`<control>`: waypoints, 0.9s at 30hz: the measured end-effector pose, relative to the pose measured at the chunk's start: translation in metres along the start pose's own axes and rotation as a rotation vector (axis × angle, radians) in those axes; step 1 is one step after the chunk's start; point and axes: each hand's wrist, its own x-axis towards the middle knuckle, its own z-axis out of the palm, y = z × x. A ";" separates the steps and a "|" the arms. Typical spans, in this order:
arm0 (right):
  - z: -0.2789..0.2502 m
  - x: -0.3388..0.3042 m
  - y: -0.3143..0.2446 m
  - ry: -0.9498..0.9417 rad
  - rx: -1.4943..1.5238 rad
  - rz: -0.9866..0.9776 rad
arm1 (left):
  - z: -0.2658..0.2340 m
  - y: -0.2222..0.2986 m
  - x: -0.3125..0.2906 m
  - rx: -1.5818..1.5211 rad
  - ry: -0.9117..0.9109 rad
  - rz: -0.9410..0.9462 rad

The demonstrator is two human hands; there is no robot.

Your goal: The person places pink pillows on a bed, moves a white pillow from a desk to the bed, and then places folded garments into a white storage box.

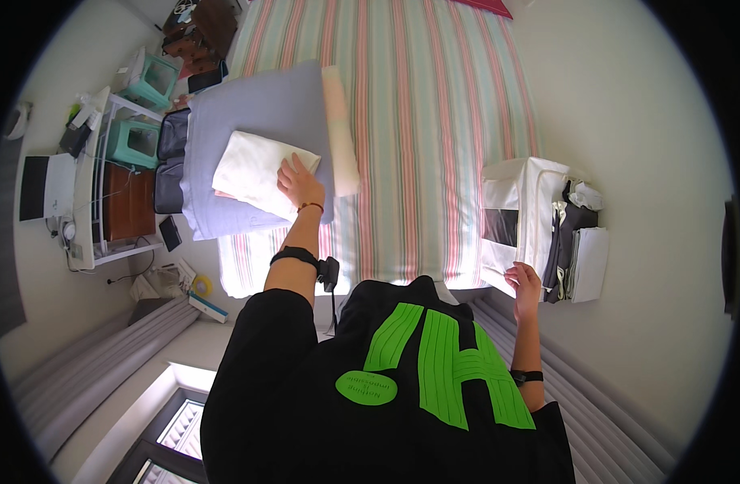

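A folded white cloth (253, 171), looking like a garment, lies on a grey-blue pillow (293, 101) at the left of the bed. My left hand (300, 184) rests on the cloth's right part, fingers laid over it and the thumb mostly hidden. Off to the right, a white fabric storage box (535, 202) with a dark window panel sits at the bed's edge. Bent and drawn together, the fingers of my right hand (525, 284) appear to pinch the near edge of this box. Folded dark and white clothes (584, 258) stand on edge in its right part.
A striped sheet covers the bed (418, 121). Beneath the pillow's right side shows a cream-coloured pad (342, 137). Left of the bed are a white desk (91, 177) with a laptop (51, 187), green stools (133, 143) and a dark open case (172, 153). Grey curtains (112, 367) hang nearer me.
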 end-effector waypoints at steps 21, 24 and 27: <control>0.090 0.032 -0.053 -0.332 0.000 -0.212 | -0.158 -0.104 0.071 -0.986 -0.334 0.113; 0.141 0.022 -0.074 -0.562 -0.040 -0.282 | -0.229 -0.058 0.056 -1.350 -0.494 0.079; 0.195 -0.010 -0.106 -0.659 -0.032 -0.336 | -0.267 -0.014 0.033 -1.396 -0.588 0.183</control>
